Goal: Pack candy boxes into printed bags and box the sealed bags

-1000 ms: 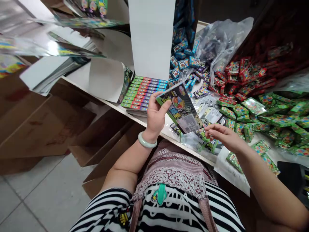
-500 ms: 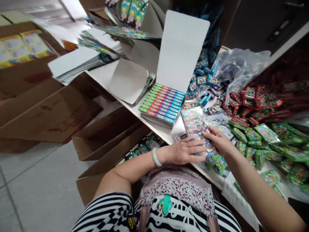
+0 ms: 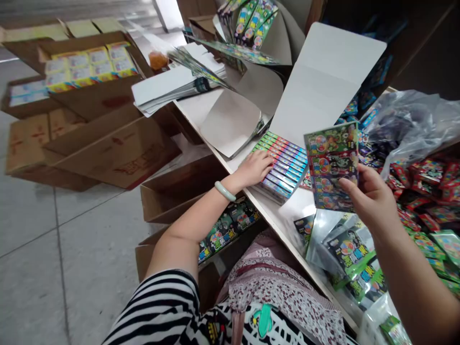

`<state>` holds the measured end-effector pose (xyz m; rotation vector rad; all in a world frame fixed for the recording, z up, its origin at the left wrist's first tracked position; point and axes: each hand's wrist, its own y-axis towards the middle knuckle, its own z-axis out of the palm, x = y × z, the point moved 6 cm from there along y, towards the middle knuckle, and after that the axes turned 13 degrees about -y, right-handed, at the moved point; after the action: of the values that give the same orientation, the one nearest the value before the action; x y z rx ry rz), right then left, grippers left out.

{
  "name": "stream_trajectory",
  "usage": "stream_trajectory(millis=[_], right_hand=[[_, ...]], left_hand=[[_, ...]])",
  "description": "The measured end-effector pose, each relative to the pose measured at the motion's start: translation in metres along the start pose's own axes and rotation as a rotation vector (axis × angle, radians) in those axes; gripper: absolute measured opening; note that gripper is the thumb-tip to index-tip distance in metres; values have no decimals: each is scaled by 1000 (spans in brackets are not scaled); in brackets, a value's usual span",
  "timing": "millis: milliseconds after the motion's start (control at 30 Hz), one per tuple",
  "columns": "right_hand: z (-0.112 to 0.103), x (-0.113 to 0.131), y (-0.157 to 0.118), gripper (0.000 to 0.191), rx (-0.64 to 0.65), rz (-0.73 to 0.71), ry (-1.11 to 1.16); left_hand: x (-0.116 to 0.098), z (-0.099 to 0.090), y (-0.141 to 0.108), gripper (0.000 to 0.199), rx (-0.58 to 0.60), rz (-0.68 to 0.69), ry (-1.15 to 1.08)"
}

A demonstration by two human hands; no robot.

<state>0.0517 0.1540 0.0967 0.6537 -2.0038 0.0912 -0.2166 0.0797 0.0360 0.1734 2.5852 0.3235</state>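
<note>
My right hand (image 3: 373,196) grips a flat pack of small printed boxes (image 3: 332,167) by its right edge, thumb across the front, and holds it up over the table. The fingers of my left hand (image 3: 253,167), which wears a pale bracelet at the wrist, rest on the left end of the rows of coloured packs (image 3: 282,160) in an open display box. That box's white lid (image 3: 323,81) stands raised behind the rows. Whether my left fingers pinch anything is hard to see.
Loose red boxes (image 3: 429,177) and a clear plastic bag (image 3: 420,120) lie at the right. Printed plastic packets (image 3: 348,249) lie near the table's front edge. White card sheets (image 3: 168,86) are at the back left. Open cartons (image 3: 118,153) stand left of the table.
My left hand has left the flat pack and moved left onto the rows in the display box. My right hand has raised the pack. The view has shifted left.
</note>
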Motion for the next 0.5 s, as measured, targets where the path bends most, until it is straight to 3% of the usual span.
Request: stream_trajectory(millis=[133,267,400,500], right_hand=[[16,14,21,38,-21,-94,-65],[35,31,38,47,-111,-299,-201],[69,46,53,61,-166,-477,-300],[95,47,60,56,-137,-564,-331]], left_hand=[[-7,1,7,27,28,-11,16],[-7,2,8,26,71,-11,-2],[-1,8,6,32,104,-4,-17],[0,7,5,31,89,20,-38]])
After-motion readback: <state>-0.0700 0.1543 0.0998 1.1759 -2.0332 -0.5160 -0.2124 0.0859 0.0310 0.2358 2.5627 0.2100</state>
